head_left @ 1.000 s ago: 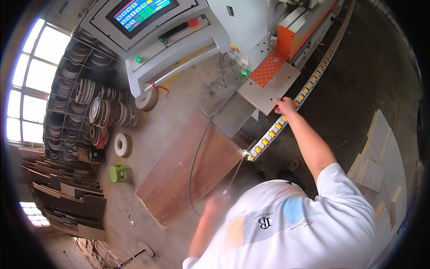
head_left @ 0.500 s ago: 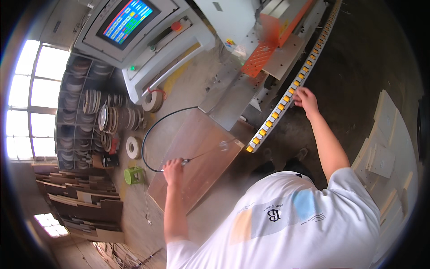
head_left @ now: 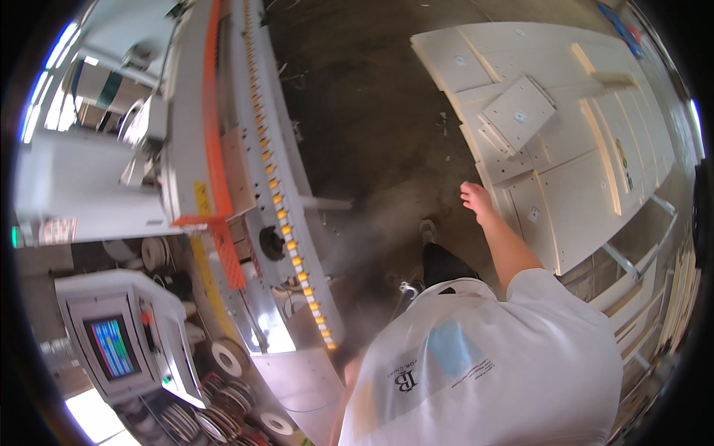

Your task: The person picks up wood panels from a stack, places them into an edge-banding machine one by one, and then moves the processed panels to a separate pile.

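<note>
My right hand [head_left: 476, 201] hangs over the floor near the left edge of a stack of pale panels [head_left: 476, 97], its fingers loosely bent and apart with nothing seen in them. Of my left arm, only a strip of skin [head_left: 348, 394] shows beside the white shirt; its fingers are hidden. A small shiny metal piece [head_left: 407, 288] shows at the shirt's upper edge; I cannot make out what it is or whether a hand holds it. Left of my body runs the machine's long rail with yellow rollers [head_left: 291, 245].
A grey machine with an orange guard [head_left: 217, 134] fills the left side. Its control panel with a lit screen [head_left: 111, 346] stands at lower left, near rolls of edge banding [head_left: 227, 357]. A metal frame [head_left: 625, 260] sticks out by the panel stack.
My view has swung right, toward the panel stack. My right hand has left the roller rail. My left hand, earlier on a handheld tool with a black hose, has dropped mostly out of sight.
</note>
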Motion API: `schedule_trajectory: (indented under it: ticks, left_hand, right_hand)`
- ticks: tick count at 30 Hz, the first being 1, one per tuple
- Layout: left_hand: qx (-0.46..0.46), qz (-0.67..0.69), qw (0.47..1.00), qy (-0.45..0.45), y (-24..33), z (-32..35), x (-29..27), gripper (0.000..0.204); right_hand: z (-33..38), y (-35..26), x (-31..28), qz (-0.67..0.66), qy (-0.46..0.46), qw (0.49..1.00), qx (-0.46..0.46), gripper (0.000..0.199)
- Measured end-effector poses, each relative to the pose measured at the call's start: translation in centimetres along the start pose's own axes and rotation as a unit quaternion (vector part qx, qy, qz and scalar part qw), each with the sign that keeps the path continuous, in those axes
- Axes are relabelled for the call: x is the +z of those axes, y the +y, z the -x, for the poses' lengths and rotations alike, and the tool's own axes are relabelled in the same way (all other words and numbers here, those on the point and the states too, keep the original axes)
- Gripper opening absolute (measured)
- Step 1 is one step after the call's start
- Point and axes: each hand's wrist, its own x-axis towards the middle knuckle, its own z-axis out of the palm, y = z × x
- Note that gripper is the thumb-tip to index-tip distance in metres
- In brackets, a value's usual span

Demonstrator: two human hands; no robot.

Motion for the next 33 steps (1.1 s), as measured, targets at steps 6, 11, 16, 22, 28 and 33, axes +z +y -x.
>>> schedule_trajectory:
  ticks: [6,11,16,22,28,33]
  left_hand:
    - [0.056,-0.026,0.998,-0.001,6.6,-4.4,-4.3,0.047]
    - [0.025,-0.033,0.999,-0.006,8.6,-5.3,-5.0,0.046]
    - [0.011,-0.034,0.999,-0.002,7.7,-4.6,-3.3,0.045]
    - [0.029,0.038,0.998,0.047,9.4,-4.4,-3.9,0.044]
    - [0.173,-0.013,0.983,0.064,12.6,-4.2,-7.7,0.025]
    - [0.128,-0.159,0.974,0.095,15.1,-4.1,-9.5,0.028]
  right_hand:
    - [-14.5,0.6,-17.1,0.193,0.300,0.917,-0.176,0.037]
    - [-17.8,-7.8,-21.4,0.223,0.325,0.919,-0.015,0.051]
    - [-19.7,-9.3,-19.6,-0.031,0.258,0.965,0.024,0.058]
    - [-16.0,-5.6,-22.9,-0.077,0.176,0.980,0.047,0.065]
    - [-7.7,-5.0,-20.2,-0.130,0.221,0.962,-0.100,0.049]
    - [2.2,-7.7,-16.6,0.205,0.241,0.928,-0.195,0.037]
